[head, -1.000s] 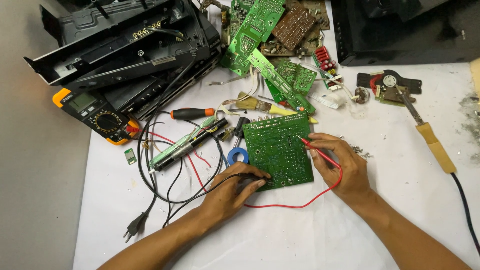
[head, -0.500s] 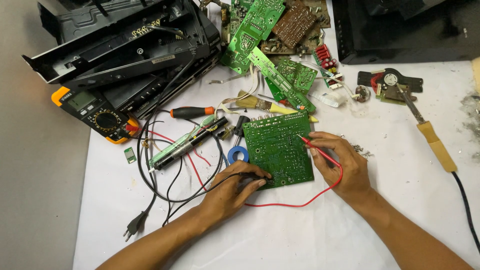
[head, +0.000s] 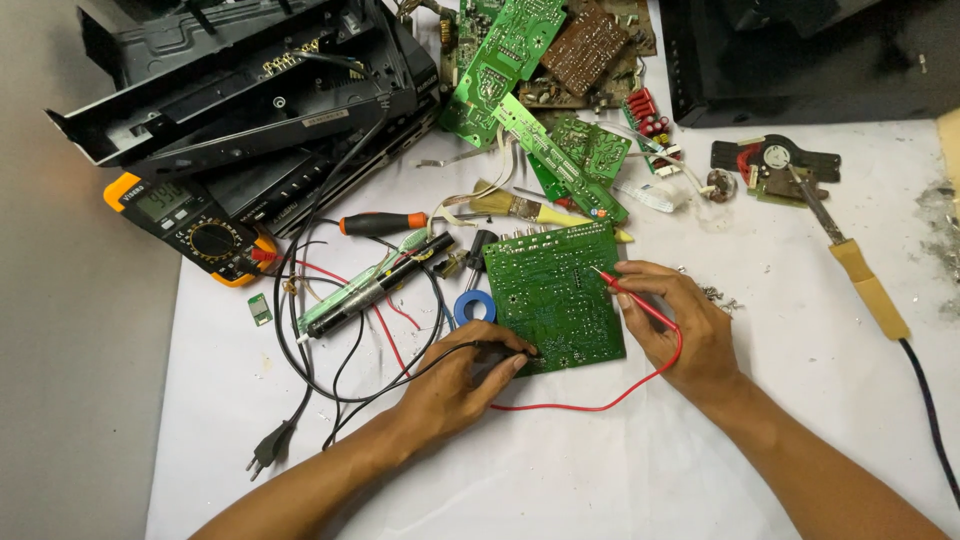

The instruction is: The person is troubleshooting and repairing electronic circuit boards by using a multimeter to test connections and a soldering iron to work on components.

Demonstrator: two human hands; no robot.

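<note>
Pinching the black probe (head: 500,350) in my left hand (head: 462,385) and the red probe (head: 635,298) in my right hand (head: 690,330), I keep both tips steady on the green circuit board (head: 553,295) right of the multimeter (head: 190,228).

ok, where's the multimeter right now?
Head view: the multimeter lies at the far left of the white sheet, partly over its edge, just below the black casing and left of the orange-handled screwdriver.

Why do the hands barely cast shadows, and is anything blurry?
In the head view, soft even light leaves only faint shadows under the left hand and right hand; the green circuit board is sharp, the multimeter screen glare-free, the edges slightly softer.
</note>
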